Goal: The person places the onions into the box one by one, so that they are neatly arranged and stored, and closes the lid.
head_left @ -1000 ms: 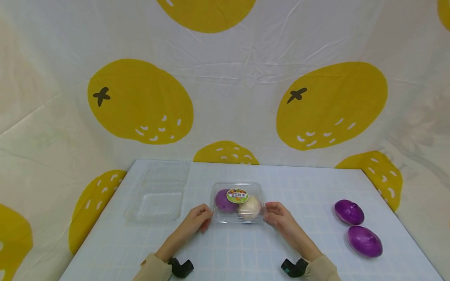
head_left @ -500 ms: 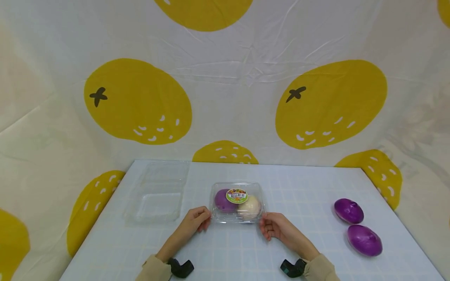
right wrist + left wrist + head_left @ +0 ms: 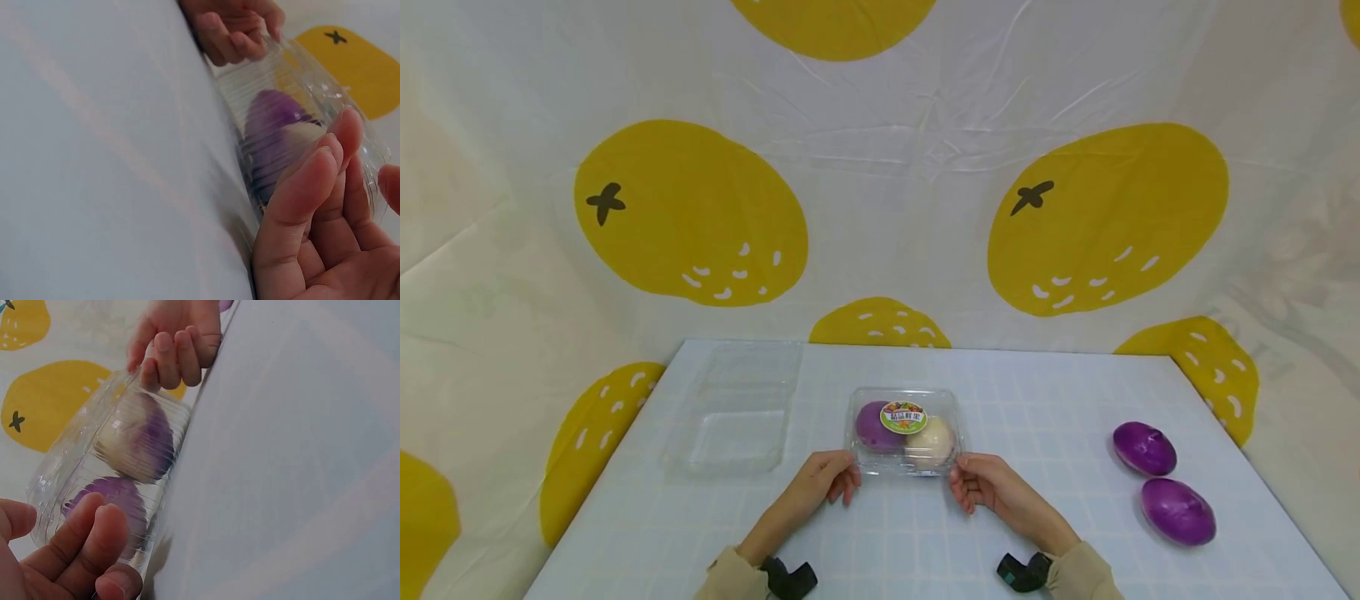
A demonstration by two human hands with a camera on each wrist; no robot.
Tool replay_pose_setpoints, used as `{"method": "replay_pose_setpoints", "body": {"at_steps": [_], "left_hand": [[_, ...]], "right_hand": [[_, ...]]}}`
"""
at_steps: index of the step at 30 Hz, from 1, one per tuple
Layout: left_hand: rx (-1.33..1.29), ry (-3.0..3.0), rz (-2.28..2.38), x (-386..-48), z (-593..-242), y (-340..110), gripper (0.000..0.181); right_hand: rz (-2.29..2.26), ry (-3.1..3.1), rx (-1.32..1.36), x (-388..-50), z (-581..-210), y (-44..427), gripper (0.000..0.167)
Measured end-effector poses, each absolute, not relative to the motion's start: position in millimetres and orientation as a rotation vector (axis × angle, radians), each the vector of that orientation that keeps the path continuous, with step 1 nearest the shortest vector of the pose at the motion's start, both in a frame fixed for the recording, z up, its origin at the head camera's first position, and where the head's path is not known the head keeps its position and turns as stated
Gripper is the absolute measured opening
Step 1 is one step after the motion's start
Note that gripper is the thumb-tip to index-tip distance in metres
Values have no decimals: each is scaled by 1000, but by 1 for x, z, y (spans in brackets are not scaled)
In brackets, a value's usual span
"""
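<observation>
Currently | labelled clear box [image 3: 944, 402]: purple piece [image 3: 872, 429], cream-topped piece [image 3: 931, 446] inside | hands [image 3: 820, 480] [image 3: 991, 483] pinch its near corners

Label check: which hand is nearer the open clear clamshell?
Left. The left hand is at the near left corner of the closed clamshell, right of the open clamshell; the right hand is farther right, at the closed clamshell's near right corner.

The left arm [image 3: 772, 527] and right arm [image 3: 1047, 523] are stretched forward and angled toward each other. The left hand [image 3: 822, 479] is held thumb uppermost, its fingers [image 3: 107, 534] bent below. The right hand [image 3: 990, 483] is held likewise, its fingers [image 3: 306, 184] curled toward the palm, its thumb extended.
</observation>
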State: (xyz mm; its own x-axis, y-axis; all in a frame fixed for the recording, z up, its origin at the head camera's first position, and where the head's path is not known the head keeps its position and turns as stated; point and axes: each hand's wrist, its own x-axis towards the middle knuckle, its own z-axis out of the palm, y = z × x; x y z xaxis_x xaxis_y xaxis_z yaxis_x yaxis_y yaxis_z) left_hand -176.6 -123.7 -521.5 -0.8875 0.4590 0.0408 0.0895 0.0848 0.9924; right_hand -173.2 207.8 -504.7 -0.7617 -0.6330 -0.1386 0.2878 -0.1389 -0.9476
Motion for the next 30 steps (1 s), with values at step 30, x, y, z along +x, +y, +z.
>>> {"method": "replay_pose_setpoints", "body": {"at_steps": [30], "left_hand": [[433, 1838, 1951, -176, -520, -120, 51]], "right_hand": [[-1946, 1662, -336, -170, -502, 202, 29]]}}
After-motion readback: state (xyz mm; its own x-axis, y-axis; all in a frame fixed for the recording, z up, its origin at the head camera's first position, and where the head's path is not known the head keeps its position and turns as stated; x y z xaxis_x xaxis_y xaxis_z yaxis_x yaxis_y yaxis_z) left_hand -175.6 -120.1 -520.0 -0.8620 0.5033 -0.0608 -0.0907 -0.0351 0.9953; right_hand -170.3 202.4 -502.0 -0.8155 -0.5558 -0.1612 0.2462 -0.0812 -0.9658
